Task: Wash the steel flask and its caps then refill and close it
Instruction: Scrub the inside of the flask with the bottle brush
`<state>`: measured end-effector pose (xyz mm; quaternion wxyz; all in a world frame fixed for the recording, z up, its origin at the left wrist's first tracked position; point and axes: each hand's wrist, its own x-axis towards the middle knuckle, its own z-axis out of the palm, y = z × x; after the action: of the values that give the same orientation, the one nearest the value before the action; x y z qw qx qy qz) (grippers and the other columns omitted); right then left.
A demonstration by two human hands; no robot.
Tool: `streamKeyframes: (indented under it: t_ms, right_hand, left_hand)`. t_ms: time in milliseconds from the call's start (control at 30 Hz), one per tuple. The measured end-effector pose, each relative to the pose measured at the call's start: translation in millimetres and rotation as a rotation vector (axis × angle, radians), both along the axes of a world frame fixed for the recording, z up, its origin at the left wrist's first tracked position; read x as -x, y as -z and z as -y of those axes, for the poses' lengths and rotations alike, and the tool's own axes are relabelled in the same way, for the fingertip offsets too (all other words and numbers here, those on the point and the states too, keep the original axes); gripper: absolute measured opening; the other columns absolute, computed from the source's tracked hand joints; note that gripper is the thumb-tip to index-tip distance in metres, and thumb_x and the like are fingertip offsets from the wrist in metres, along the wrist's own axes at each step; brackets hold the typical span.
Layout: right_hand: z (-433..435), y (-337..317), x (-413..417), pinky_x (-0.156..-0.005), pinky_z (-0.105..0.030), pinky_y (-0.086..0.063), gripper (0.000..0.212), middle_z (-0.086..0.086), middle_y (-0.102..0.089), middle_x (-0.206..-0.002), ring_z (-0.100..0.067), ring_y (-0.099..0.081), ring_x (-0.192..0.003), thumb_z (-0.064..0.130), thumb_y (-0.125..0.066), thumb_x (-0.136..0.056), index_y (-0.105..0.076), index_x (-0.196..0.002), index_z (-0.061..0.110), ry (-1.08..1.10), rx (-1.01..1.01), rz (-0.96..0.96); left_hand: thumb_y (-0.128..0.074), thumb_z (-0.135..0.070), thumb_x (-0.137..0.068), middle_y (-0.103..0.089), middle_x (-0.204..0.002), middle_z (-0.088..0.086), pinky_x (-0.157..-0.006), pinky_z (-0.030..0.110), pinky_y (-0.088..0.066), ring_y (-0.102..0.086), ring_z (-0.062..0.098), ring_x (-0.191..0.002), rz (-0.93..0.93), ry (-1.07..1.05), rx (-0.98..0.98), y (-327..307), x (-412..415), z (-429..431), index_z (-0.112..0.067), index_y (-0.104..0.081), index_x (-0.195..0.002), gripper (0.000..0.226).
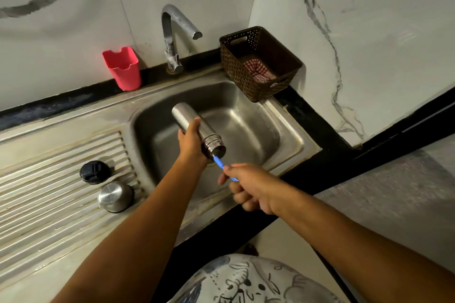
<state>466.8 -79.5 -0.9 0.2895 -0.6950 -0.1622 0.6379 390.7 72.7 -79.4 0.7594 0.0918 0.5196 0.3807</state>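
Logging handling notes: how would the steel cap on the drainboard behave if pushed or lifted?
The steel cap looks smooth and shiny, so it is probably slippery to pinch. It seems to sit closed end up on the ridged drainboard, so a push would likely bump it over the grooves. Small and metal, it is probably light and stiff.

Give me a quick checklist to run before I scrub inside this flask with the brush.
1. Left hand wraps the steel flask at mid-body: ok.
2. Flask tilted over the sink basin, so drips fall inside: ok.
3. Blue brush enters the flask's mouth, pinched by the right hand: ok.
4. Black cap and steel cap off, resting on the drainboard: ok.
5. Water running from the tap: no stream visible, not ok.
6. Soap inside the flask: cannot tell.
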Motion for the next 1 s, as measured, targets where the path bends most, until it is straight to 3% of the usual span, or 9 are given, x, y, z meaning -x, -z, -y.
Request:
streamKeyframes:
  t_ms: [67, 133, 333, 467, 600, 733, 800, 900, 1000]
  right_hand:
    - [-0.9, -9.8, -4.6, -0.032, -0.016, -0.014, 0.031, 0.009, -0.023, -0.054, -0.004, -0.019, -0.037, 0.036, -0.041, -0.109, -0.058, -0.093, 0.016, 0.151, 0.084, -0.421]
    - [1.2, -11.8, -9.7, -0.033, -0.016, -0.013, 0.031, 0.008, -0.023, -0.055, -0.003, -0.019, -0.037, 0.036, -0.041, -0.109, -0.061, -0.098, 0.015, 0.147, 0.073, -0.421]
    - [-0.3, -17.9, -14.3, -0.064, -0.037, -0.039, 0.019, -0.006, -0.064, -0.104, -0.031, -0.068, -0.092, 0.021, -0.043, -0.107, -0.051, -0.124, 0.018, -0.774, -0.239, 1.428]
    - [-6.6, -22.9, 1.8, -0.072, -0.037, -0.046, 0.025, -0.007, -0.063, -0.11, -0.027, -0.065, -0.098, 0.014, -0.049, -0.102, -0.055, -0.127, 0.014, -0.815, -0.308, 1.703]
    - [-18.3, -9.0, -14.7, -0.067, -0.037, -0.042, 0.022, -0.009, -0.067, -0.107, -0.032, -0.067, -0.095, 0.025, -0.044, -0.107, -0.059, -0.12, 0.018, -0.642, -0.226, 1.263]
    - [-20.9, -6.4, -14.5, -0.038, -0.02, -0.025, 0.031, 0.003, -0.04, -0.06, -0.008, -0.033, -0.04, 0.03, -0.04, -0.111, -0.063, -0.104, 0.011, -0.038, 0.042, -0.012]
    - [-14.4, -12.0, -15.5, -0.034, -0.016, -0.014, 0.031, 0.008, -0.026, -0.055, -0.003, -0.021, -0.037, 0.031, -0.038, -0.111, -0.062, -0.105, 0.011, 0.069, 0.096, -0.337]
    - [-8.5, -18.2, -24.6, -0.034, -0.015, -0.013, 0.032, 0.009, -0.024, -0.053, -0.002, -0.02, -0.036, 0.032, -0.037, -0.111, -0.061, -0.108, 0.012, 0.052, 0.105, -0.371]
    - [-7.7, -25.3, -46.9, -0.034, -0.016, -0.012, 0.033, 0.009, -0.026, -0.054, -0.002, -0.018, -0.038, 0.033, -0.037, -0.111, -0.061, -0.112, 0.011, -0.001, 0.095, -0.175]
  left_hand:
    - [-0.083, -0.044, -0.075, -0.067, -0.107, 0.018, -0.063, 0.042, -0.061, -0.071, 0.03, -0.073, -0.027, 0.048, 0.028, 5.2, 6.7, -6.3, -0.01, -0.051, -0.14, 0.081]
    - [-0.087, -0.044, -0.065, -0.067, -0.117, 0.02, -0.065, 0.047, -0.061, -0.072, 0.032, -0.077, -0.02, 0.024, 0.04, 5.9, 11.4, -13.8, -0.012, -0.049, -0.141, 0.09]
    - [-0.077, -0.03, -0.091, -0.058, -0.135, 0.018, -0.081, 0.053, -0.063, -0.072, 0.036, -0.095, -0.056, -0.237, 0.034, 2.0, 3.1, -8.4, -0.034, -0.019, -0.162, 0.091]
    - [-0.075, -0.034, -0.091, -0.053, -0.144, 0.011, -0.072, 0.045, -0.059, -0.069, 0.032, -0.092, -0.112, -0.306, 0.132, -0.2, -4.4, -3.3, -0.034, -0.015, -0.164, 0.094]
    - [-0.074, -0.032, -0.092, -0.059, -0.131, 0.013, -0.073, 0.047, -0.062, -0.072, 0.034, -0.088, -0.086, -0.236, 0.123, -5.0, -9.7, 5.6, -0.034, -0.022, -0.16, 0.087]
    - [-0.081, -0.04, -0.081, -0.064, -0.113, 0.017, -0.074, 0.048, -0.063, -0.071, 0.033, -0.085, -0.037, -0.103, -0.023, 6.5, -3.5, -7.1, -0.017, -0.041, -0.146, 0.08]
    - [-0.088, -0.053, -0.062, -0.065, -0.113, 0.018, -0.072, 0.048, -0.061, -0.071, 0.034, -0.083, 0.028, 0.017, -0.031, 13.2, 4.6, -17.8, -0.012, -0.048, -0.145, 0.101]
    - [-0.07, -0.063, -0.085, -0.062, -0.125, 0.015, -0.083, 0.05, -0.063, -0.071, 0.033, -0.102, -0.131, 0.157, -0.172, 12.4, 6.7, -18.9, -0.019, -0.044, -0.145, 0.08]
    - [-0.052, -0.049, -0.104, -0.042, -0.154, 0.012, -0.109, 0.042, -0.043, -0.05, 0.032, -0.138, -0.744, 0.414, -0.617, 8.0, 23.8, -3.5, -0.027, -0.036, -0.16, 0.062]
